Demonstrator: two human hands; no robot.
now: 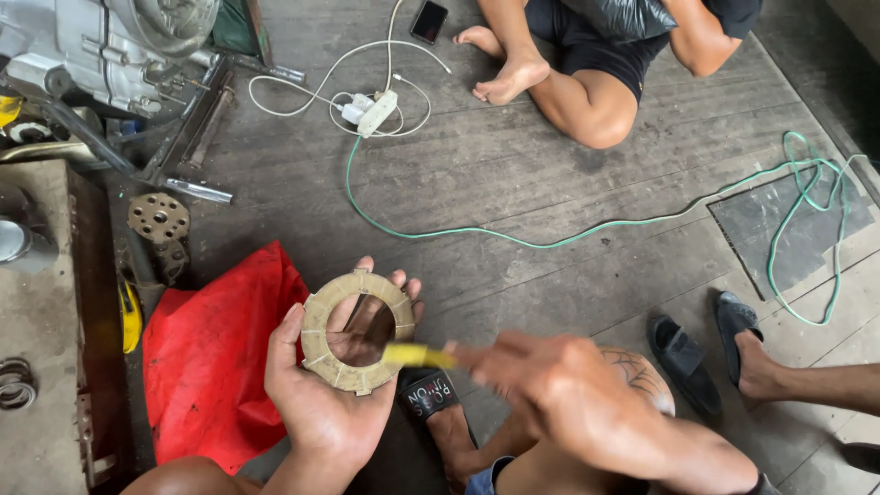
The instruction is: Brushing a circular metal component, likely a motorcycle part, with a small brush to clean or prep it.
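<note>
Both hands meet over the wooden floor (550,174). Left hand (325,403) cups a tan friction ring (356,332) on its palm, fingers spread behind so the face tilts upward. Right hand (559,385), blurred, grips a yellow tool (414,355) whose tip reaches the ring's inner edge. Beside them lies a red cloth (211,357).

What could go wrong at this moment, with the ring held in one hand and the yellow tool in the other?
The yellow tool, blurred in the right hand, points across the ring toward the left hand cupping it; a slip might jab the palm. The ring rests only on fingers and could drop. The green cable loops across the floor near feet, a possible trip hazard.
</note>
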